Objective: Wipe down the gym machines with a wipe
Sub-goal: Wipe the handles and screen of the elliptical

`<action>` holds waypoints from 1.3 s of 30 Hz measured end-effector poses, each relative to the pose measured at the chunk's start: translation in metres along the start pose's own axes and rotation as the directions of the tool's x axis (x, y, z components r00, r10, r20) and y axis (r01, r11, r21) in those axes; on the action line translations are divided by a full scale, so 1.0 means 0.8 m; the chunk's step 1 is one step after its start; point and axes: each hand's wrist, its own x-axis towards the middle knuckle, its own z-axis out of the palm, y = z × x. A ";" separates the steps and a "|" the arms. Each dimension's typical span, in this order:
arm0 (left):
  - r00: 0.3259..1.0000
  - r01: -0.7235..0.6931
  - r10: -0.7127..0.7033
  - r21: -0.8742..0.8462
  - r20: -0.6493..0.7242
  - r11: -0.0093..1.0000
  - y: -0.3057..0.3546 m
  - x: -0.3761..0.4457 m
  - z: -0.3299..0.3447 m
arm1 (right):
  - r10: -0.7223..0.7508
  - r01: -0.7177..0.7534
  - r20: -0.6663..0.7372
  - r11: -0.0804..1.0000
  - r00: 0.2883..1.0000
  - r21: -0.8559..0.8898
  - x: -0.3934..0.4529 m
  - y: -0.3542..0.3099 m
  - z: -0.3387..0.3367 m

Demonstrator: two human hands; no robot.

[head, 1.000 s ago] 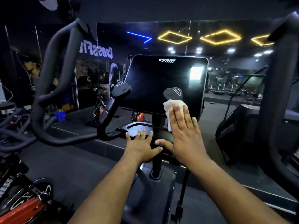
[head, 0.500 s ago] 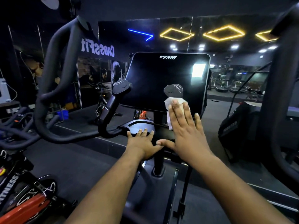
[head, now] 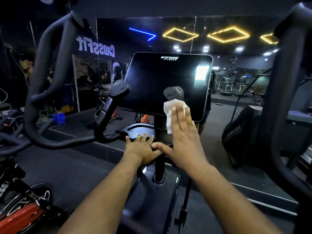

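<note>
**Wipe pressed to the right hand grip, little changed**

Since the earlier frames the right hand (head: 184, 141) and its wipe have barely shifted, staying just below the grip's cap, and the left hand remains planted on the tray.

Largest in view, the exercise machine's curved black handlebars (head: 49, 78) loop up well to the left of both hands, with a matching dark bar at the far right edge. Beyond the fingertips stands the dark console screen (head: 162, 81), marked "VIVA FITNESS" along its top. Below the screen, the black console tray (head: 135, 130) lies under the left hand (head: 143, 149), whose fingers are straight and spread flat on it, grasping nothing. A red-and-black bike (head: 22, 215) sits low to the left of the left forearm.

Straight fingers of the right hand press the white wipe (head: 168, 114) flat against the right hand grip (head: 173, 92), in front of the screen's lower right corner; the wipe shows above and left of those fingers. A second hand grip (head: 118, 86) rises up and left of the left hand.
</note>
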 end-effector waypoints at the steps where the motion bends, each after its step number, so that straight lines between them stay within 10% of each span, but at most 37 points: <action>1: 1.000 0.000 0.000 -0.003 0.000 1.000 0.001 0.000 0.000 | -0.012 0.012 -0.007 1.000 1.000 0.019 -0.005 0.002 0.003; 7: 1.000 0.010 -0.010 0.017 0.003 1.000 0.000 -0.001 0.000 | 0.001 0.001 -0.004 0.869 1.000 0.495 0.061 0.015 -0.034; 19: 1.000 0.007 -0.007 0.026 -0.003 1.000 0.002 0.001 0.001 | 0.061 -0.094 0.073 0.728 0.995 0.679 0.024 0.027 -0.018; 39: 1.000 0.002 -0.001 0.020 -0.011 1.000 -0.001 0.001 0.003 | 0.032 -0.034 0.066 0.999 0.997 0.035 0.059 0.012 -0.045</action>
